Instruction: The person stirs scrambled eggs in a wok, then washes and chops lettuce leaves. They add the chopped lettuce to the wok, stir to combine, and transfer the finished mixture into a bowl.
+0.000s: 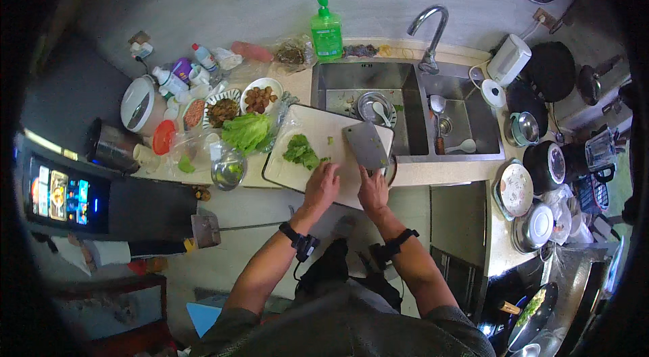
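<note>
On a white cutting board (284, 126) lies a cleaver (366, 145), its broad blade flat or nearly so and bearing bits of green. My right hand (373, 189) is at the cleaver's near end, where its handle is mostly hidden by the fingers. My left hand (322, 185) rests over the board's near part, fingers curled, next to a small heap of cut leafy greens (301, 152); it seems to hold nothing. A whole head of lettuce (247, 131) lies left of the board.
A steel double sink (372, 70) holding a bowl, spoons and a ladle lies beyond the board, under a faucet (430, 47). Plates of food, bottles and a glass bowl (228, 172) crowd the counter's left. At right stand pots, a kettle (509, 60) and a wok (533, 316) with food.
</note>
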Demonstrator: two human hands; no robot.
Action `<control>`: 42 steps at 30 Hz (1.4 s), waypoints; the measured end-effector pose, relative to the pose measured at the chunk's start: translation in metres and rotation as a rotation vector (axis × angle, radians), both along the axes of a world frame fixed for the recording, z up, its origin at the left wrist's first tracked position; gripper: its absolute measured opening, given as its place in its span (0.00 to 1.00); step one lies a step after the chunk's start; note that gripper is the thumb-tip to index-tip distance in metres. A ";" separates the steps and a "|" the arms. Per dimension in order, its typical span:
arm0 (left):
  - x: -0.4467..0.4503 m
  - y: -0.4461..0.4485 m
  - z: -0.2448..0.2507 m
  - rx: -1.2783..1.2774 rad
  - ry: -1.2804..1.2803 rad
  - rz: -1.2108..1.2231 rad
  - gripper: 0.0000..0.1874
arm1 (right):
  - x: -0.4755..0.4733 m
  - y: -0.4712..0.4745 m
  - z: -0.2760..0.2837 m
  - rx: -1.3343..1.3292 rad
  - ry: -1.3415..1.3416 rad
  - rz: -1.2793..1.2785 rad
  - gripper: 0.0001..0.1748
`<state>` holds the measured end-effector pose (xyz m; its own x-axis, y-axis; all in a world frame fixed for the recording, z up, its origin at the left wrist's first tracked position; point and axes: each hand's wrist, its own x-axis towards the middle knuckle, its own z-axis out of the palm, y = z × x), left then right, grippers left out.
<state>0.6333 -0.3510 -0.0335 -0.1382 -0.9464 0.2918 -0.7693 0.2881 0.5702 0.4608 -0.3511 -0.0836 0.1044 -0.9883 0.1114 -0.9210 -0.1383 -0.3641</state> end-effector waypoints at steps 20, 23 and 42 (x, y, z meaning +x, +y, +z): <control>-0.073 -0.088 -0.021 0.138 0.248 -0.351 0.05 | -0.191 0.193 0.077 0.410 -0.798 -0.646 0.22; -0.192 -0.006 0.026 0.892 0.677 -0.657 0.06 | -0.205 0.224 0.096 0.356 -1.531 -0.612 0.25; -0.719 0.399 0.127 0.164 0.098 -1.534 0.18 | -0.554 0.550 0.171 0.004 -0.026 -1.459 0.14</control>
